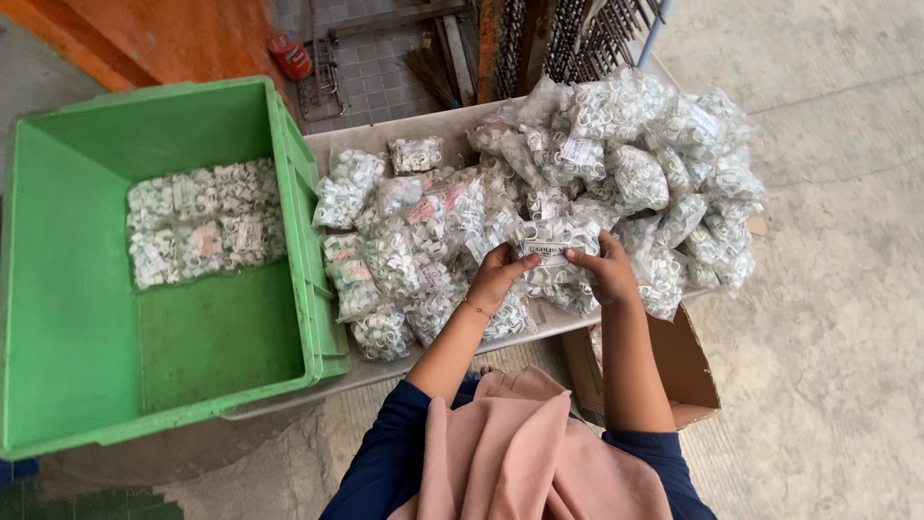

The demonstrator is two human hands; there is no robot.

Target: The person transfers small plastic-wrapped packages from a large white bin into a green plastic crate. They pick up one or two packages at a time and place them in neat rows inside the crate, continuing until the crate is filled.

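Crate (67, 318), green plastic, filled the left half of the frame; it sat open-topped with two rows of clear bags (204, 223) laid flat against its far wall, rest of its floor bare green

Table (385, 135), pale board, ran across the centre of the frame, its left end touching the crate's right wall. Heap of bags (626, 154) covered most of it, piled highest at upper right and thinning toward the crate. Each bag was clear film packed with small white ring-shaped parts, some with a paper label inside

Cardboard box (688, 371) stood on the concrete floor under the table edge, lower right of centre, just beside the right forearm

Held bag (560, 234) was at frame centre, lifted just off the front of the heap, label facing up. Left hand (496, 274) pinched its lower left edge, fingers closed on the film. Right hand (608, 274) gripped its right edge, thumb on top, also closed on it. Both hands were on the same bag, close together but not touching

Risks, as judgement:
- heap at right overhung the table edge; pulling a bag from the front could shift its neighbours and drop some to the floor
- edge grip on thin film: a bag full of parts could slip out or the film could tear, scattering rings
- box below might catch some falls, not all
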